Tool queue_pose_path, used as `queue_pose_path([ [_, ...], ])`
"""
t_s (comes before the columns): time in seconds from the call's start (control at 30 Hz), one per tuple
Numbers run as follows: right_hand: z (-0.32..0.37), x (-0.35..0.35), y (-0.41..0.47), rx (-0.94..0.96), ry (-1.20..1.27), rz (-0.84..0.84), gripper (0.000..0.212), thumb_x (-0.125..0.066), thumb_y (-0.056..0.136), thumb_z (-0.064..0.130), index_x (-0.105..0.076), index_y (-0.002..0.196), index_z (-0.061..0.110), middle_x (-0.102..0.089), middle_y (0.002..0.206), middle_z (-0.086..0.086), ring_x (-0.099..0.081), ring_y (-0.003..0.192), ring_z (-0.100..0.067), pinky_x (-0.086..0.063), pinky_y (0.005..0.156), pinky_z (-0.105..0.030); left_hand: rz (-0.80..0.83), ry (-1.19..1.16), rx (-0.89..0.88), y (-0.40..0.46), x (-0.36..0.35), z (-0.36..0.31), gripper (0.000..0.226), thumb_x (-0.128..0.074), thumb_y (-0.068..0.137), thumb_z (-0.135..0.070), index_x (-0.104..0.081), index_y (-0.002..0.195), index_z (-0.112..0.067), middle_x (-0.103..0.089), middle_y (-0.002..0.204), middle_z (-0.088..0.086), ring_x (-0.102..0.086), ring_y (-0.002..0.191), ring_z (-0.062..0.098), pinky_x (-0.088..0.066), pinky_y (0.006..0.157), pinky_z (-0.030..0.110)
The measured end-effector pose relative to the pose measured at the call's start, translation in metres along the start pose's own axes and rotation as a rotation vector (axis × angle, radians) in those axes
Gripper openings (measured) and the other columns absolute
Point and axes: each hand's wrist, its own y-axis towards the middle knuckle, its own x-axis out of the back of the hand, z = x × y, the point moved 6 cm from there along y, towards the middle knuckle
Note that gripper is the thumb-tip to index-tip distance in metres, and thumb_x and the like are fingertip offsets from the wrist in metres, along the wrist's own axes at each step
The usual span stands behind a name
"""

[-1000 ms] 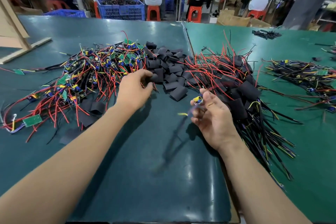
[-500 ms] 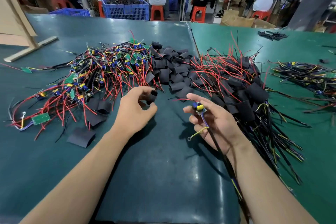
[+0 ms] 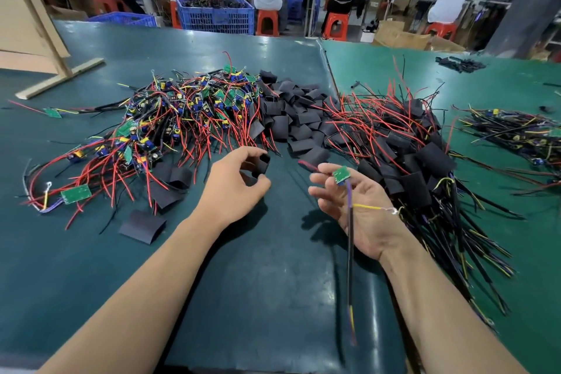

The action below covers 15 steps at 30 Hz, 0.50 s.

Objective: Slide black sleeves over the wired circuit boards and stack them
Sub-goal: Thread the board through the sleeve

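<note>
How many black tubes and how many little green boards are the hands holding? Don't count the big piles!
Black sleeve: 1, pinched in the left hand, the black sleeve with its end open.
Wired circuit board: 1, held at the fingertips of the right hand, the wired circuit board with its wires hanging down.
Total: 2

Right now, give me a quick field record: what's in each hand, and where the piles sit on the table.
left hand: pinches an open black sleeve
right hand: holds a wired circuit board, wires trailing toward the wrist
sleeve on board: not yet
bare boards pile: far left
loose sleeves pile: centre, beyond the hands
sleeved pile: right
table: green mat
</note>
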Motion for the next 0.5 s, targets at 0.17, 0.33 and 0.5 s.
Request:
queue_pose_path([
  [0.17,0.003,0.006,-0.001,0.126,-0.141,-0.164,0.021,-0.066,0.086,0.034,-0.073,0.076,0.017,-0.061,0.065,-0.005,-0.061,0.061,-0.019,-0.049,0.051,-0.027,0.072,0.005,-0.013,-0.002,-0.005,-0.003,0.037,-0.067,0.078,-0.005,-0.065,0.103,-0.033,-0.067,0.087,-0.018,-0.060,0.062,0.002,-0.046,0.062,0.007],
  [0.33,0.003,0.013,-0.001,0.147,-0.150,-0.340,0.042,-0.058,0.095,0.041,-0.066,0.061,0.019,-0.049,0.053,-0.002,-0.049,0.046,-0.018,-0.041,0.042,-0.026,0.111,0.022,-0.043,-0.003,-0.005,-0.006,0.037,-0.067,0.078,-0.003,-0.067,0.104,-0.030,-0.066,0.089,-0.018,-0.059,0.064,-0.001,-0.045,0.063,0.006],
  [0.5,0.016,0.019,-0.001,0.271,-0.064,-0.328,0.022,-0.051,0.090,0.014,-0.064,0.073,0.016,-0.050,0.055,-0.005,-0.049,0.047,-0.020,-0.040,0.044,-0.027,0.183,0.022,-0.087,-0.005,-0.008,-0.009,0.041,-0.065,0.076,0.002,-0.067,0.104,-0.029,-0.065,0.094,-0.016,-0.058,0.070,-0.004,-0.043,0.067,0.006],
])
